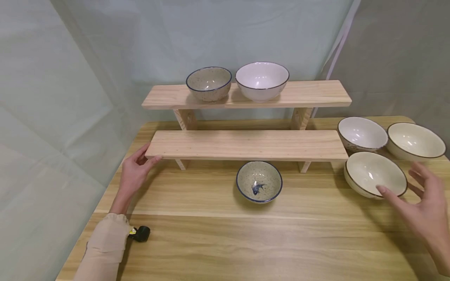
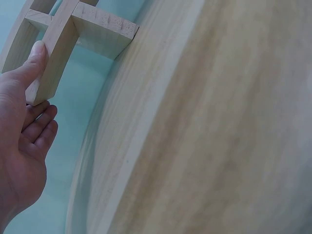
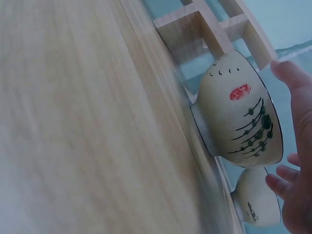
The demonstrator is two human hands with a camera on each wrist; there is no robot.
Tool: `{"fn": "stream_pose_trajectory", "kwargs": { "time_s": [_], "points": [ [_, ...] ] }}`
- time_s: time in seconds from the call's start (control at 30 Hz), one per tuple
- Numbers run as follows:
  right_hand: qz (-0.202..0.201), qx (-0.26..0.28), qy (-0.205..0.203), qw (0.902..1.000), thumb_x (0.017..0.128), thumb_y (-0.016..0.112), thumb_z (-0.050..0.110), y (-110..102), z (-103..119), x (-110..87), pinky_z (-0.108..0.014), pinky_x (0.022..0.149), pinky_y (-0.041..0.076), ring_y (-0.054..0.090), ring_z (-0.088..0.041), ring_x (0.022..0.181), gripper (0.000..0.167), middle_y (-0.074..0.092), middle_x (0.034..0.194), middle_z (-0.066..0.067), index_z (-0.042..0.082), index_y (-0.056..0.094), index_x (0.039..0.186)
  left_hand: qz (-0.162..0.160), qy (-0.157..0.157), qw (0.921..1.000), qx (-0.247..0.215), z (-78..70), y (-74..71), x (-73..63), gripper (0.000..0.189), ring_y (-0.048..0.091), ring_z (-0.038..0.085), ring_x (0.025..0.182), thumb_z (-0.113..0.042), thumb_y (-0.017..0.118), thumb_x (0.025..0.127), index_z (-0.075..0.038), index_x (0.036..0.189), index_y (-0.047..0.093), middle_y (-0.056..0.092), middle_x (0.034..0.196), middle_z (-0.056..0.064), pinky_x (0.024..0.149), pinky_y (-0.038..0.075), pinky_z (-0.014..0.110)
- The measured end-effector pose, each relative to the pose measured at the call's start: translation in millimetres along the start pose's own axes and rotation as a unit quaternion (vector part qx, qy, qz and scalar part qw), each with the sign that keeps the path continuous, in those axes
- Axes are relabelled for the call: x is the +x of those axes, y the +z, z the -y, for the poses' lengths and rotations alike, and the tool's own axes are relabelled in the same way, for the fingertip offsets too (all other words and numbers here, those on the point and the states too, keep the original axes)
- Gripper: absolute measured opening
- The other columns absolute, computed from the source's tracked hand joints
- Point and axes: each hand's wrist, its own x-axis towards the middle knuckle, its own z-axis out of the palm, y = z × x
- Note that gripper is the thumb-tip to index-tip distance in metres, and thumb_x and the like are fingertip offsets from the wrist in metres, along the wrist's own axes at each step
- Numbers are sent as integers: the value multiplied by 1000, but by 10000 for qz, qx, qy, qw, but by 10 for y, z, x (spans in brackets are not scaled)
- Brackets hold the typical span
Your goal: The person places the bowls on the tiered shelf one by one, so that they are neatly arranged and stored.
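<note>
My left hand (image 1: 134,173) holds the left end of the lower board of a two-step wooden shelf (image 1: 246,144). In the left wrist view, the thumb presses the board's front edge and the fingers curl around its end. Over at the right, my right hand (image 1: 427,208) is spread beside a cream bowl (image 1: 374,175) with a dark rim, the thumb overlapping its near edge. The right wrist view shows that bowl's outside, painted with a red mark and green dotted branches (image 3: 253,131), with the fingers apart around the rim.
A speckled blue-rimmed bowl (image 1: 209,84) and a white bowl (image 1: 261,80) stand on the upper board. Before the shelf sits a small fish-painted bowl (image 1: 259,182). Behind the cream bowl are a white bowl (image 1: 362,133) and another cream bowl (image 1: 416,140). Cloth (image 1: 228,35) hangs behind.
</note>
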Motion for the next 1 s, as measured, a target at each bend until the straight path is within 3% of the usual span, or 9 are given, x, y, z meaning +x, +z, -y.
{"fn": "stream_pose_trajectory", "kwargs": {
  "time_s": [0.13, 0.5, 0.83, 1.0],
  "points": [
    [357, -82, -66, 9993, 83, 81, -3, -18, -68, -2, -4, 100, 30, 34, -7, 139, 95, 27, 161, -20, 6, 29, 162, 7, -16, 10000, 13, 1, 2, -1, 73, 54, 41, 130, -33, 74, 99, -3, 157, 42, 56, 145, 25, 82, 48, 8],
    [837, -204, -67, 9963, 86, 81, 1, -44, -170, -14, 0, 97, 26, 26, -8, 143, 103, 17, 164, -28, 7, 16, 166, 54, -20, 10000, 45, -1, -5, -5, 73, 54, 42, 130, -34, 73, 100, -3, 158, 41, 56, 144, 25, 82, 47, 8],
    [955, -155, -173, 9952, 80, 86, -1, 10, -175, -10, 1, 90, 30, 26, -8, 139, 108, 23, 158, -27, 8, 20, 166, 14, 49, 10000, 71, 8, -9, -1, 71, 58, 34, 128, -31, 73, 100, -2, 157, 42, 56, 143, 26, 82, 48, 8],
    [977, -168, -153, 9950, 78, 89, 1, 29, -176, -1, 1, 96, 26, 22, -9, 141, 112, 25, 157, -24, 12, 21, 166, 13, 39, 10000, -5, 14, -1, 0, 71, 59, 29, 127, -30, 73, 100, -3, 157, 42, 56, 144, 25, 82, 49, 9]
  ]
}}
